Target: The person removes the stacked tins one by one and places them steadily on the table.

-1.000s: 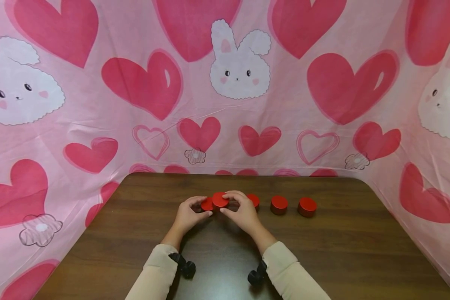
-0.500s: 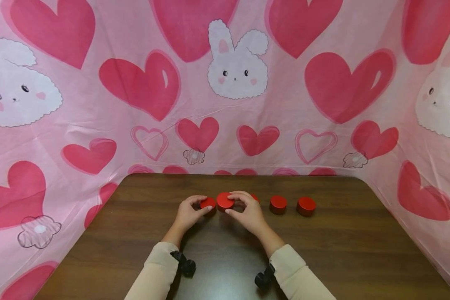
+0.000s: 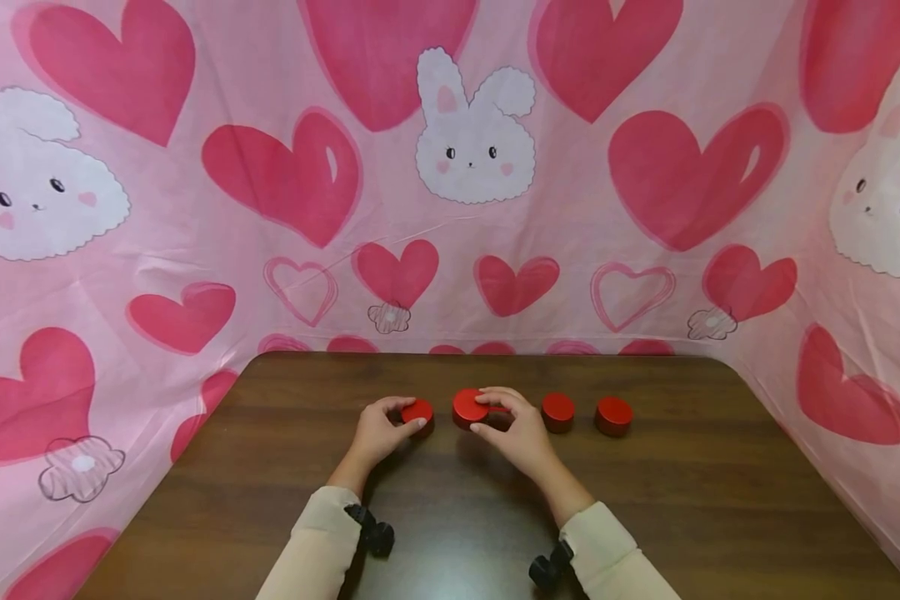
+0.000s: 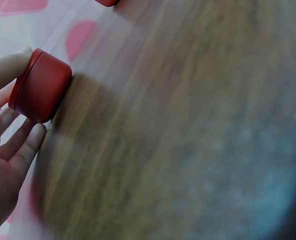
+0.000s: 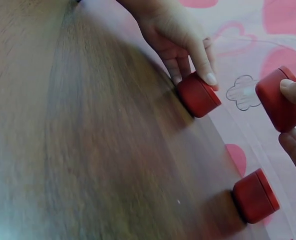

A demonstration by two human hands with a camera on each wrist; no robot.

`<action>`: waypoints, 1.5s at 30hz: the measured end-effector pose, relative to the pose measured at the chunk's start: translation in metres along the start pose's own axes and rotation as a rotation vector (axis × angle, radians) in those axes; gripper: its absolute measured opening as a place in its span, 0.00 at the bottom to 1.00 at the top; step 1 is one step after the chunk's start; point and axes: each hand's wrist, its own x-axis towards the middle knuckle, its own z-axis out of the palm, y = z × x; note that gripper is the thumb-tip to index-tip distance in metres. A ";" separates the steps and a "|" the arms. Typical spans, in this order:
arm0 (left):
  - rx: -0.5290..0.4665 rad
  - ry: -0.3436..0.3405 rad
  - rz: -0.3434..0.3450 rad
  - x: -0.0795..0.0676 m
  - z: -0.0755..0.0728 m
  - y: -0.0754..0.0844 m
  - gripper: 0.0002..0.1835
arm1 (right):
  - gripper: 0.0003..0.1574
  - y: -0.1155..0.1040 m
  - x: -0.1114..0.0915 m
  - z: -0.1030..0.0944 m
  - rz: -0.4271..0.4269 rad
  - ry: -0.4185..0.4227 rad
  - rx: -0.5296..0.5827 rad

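Note:
My left hand (image 3: 378,432) has its thumb and fingers around a small round red tin (image 3: 417,414), which stands on the table. In the left wrist view the same tin (image 4: 45,89) shows a lid seam close to its top. To the right, my right hand (image 3: 523,433) pinches a second red tin (image 3: 469,407) between thumb and fingers. The right wrist view shows this tin (image 5: 278,100) lifted off the tabletop. Partly hidden behind the right fingers is a third red tin (image 3: 500,408).
Two more red tins, one nearer (image 3: 558,412) and one farther right (image 3: 613,416), continue the row on the brown wooden table (image 3: 690,500). A pink cloth (image 3: 450,225) with hearts and rabbits hangs behind the table and along its sides.
My right hand has carried its tin rightward, away from the left hand's tin, and now covers most of the third tin. My left hand stays almost in place, its thumb now on its tin.

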 end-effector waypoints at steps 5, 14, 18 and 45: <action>0.007 -0.002 -0.009 0.001 0.000 0.000 0.21 | 0.22 0.007 -0.002 -0.009 0.003 0.012 0.011; -0.013 0.002 -0.037 -0.001 0.000 0.001 0.21 | 0.22 -0.030 -0.012 -0.026 -0.019 0.003 -0.039; -0.014 -0.002 -0.049 -0.001 0.000 0.001 0.21 | 0.22 -0.034 -0.016 -0.035 -0.038 0.008 -0.040; -0.027 -0.009 -0.069 0.001 0.000 0.000 0.22 | 0.24 -0.006 -0.034 -0.082 -0.023 0.089 -0.095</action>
